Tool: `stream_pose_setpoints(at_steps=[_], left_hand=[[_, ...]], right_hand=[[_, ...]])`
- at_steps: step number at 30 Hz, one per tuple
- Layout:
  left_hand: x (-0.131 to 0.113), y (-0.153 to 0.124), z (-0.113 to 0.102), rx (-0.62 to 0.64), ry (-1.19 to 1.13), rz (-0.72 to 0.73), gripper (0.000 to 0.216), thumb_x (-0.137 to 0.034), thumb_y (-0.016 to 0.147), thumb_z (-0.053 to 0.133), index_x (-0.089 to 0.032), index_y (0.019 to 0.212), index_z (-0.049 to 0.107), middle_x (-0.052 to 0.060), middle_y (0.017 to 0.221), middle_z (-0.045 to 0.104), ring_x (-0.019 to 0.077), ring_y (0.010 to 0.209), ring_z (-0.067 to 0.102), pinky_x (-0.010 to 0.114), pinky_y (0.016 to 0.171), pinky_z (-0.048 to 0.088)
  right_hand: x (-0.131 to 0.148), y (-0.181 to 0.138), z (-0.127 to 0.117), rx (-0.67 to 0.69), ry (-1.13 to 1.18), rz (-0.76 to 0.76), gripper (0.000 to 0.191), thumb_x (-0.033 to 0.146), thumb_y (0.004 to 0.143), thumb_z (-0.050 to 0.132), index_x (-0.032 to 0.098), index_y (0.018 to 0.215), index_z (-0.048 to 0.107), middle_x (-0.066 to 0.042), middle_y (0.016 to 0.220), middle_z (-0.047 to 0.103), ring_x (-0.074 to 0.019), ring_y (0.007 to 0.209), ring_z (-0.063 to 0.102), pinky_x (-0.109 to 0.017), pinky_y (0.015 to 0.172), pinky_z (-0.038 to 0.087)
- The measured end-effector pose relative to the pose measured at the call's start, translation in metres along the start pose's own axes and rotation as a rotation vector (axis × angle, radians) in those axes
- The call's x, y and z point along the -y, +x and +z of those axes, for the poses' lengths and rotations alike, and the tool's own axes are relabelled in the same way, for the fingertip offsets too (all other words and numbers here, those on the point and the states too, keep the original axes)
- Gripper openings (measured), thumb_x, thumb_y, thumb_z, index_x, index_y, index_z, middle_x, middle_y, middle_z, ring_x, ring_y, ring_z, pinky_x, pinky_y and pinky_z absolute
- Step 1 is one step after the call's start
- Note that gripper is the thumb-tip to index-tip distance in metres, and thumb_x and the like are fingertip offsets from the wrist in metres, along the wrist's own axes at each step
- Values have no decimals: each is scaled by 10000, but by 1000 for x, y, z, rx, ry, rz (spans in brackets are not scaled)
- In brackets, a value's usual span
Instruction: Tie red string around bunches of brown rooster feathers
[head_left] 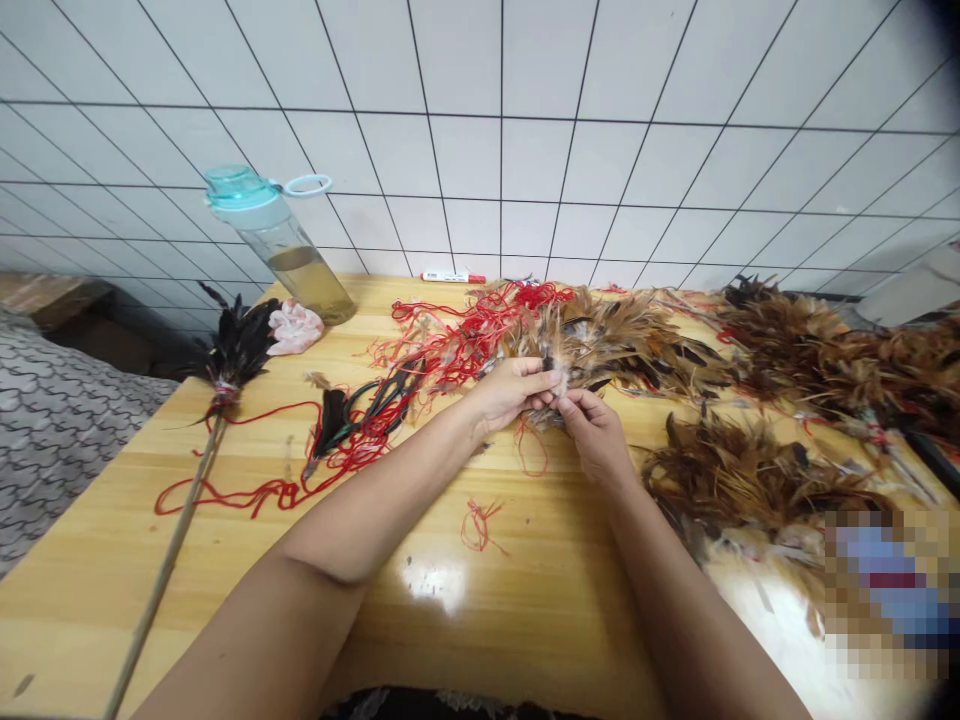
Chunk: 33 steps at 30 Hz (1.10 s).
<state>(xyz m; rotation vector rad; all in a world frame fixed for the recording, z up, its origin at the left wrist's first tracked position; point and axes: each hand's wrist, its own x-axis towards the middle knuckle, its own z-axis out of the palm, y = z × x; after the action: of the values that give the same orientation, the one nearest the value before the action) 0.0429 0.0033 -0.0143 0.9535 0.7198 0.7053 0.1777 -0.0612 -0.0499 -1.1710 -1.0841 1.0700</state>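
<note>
Both hands meet at the middle of the table, in front of a heap of brown feathers [630, 335]. My left hand [521, 388] pinches a small tuft of feathers [556, 375] with a pale, fluffy base. On the same tuft, my right hand [592, 425] closes thumb and forefinger at its lower end. A thin loop of red string [532, 450] hangs or lies just below the hands. Red yarn [480, 340] is tangled beside the heap, to the left. Dark-handled scissors [375, 400] lie among the yarn.
On the left lies a stick [169, 560] with black feathers [238, 345] tied at its end. Behind it stand a water bottle [296, 250] and crumpled pink-white cloth [295, 328]. A marker [452, 277] lies by the tiled wall. More feather bundles [757, 480] spread along the right.
</note>
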Motion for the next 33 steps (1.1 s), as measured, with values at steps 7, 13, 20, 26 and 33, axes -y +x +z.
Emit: stream_pose_setpoints(at_steps=[7, 13, 20, 26, 33], left_hand=[[5, 1, 2, 16, 11, 33, 351, -335, 633, 808, -89, 712, 572, -9, 577, 570, 28, 490, 492, 136, 481, 370], [7, 2, 2, 13, 21, 37, 382, -349, 591, 827, -90, 715, 574, -25, 568, 545, 27, 490, 472, 154, 495, 358], [-2, 0, -5, -9, 347, 118, 347, -396, 658, 748, -105, 744, 579, -21, 601, 544, 59, 527, 460, 194, 524, 332], [-7, -6, 2, -72, 776, 272, 282, -380, 736, 645, -129, 665, 538, -54, 572, 430, 66, 550, 371, 204, 518, 250], [-2, -5, 5, -95, 830, 273, 286, -374, 730, 640, -133, 629, 523, -56, 553, 415, 68, 552, 358, 202, 512, 251]], right_hand=[[0, -1, 2, -42, 46, -6, 165, 364, 766, 642, 201, 750, 627, 19, 683, 611, -125, 646, 513, -272, 652, 421], [-1, -2, 5, -27, 57, -14, 197, 387, 801, 617, 196, 752, 624, 4, 718, 634, -133, 696, 549, -292, 729, 438], [-3, 4, -8, -21, -50, -1, 224, 425, 761, 637, 201, 759, 625, 3, 728, 621, -145, 688, 542, -293, 698, 445], [3, 6, -18, -72, -363, -134, 226, 382, 751, 645, 204, 883, 687, -6, 720, 598, -163, 688, 521, -309, 702, 429], [1, 6, -19, 12, -407, -145, 163, 342, 769, 604, 208, 729, 688, -19, 738, 633, -181, 732, 552, -327, 742, 434]])
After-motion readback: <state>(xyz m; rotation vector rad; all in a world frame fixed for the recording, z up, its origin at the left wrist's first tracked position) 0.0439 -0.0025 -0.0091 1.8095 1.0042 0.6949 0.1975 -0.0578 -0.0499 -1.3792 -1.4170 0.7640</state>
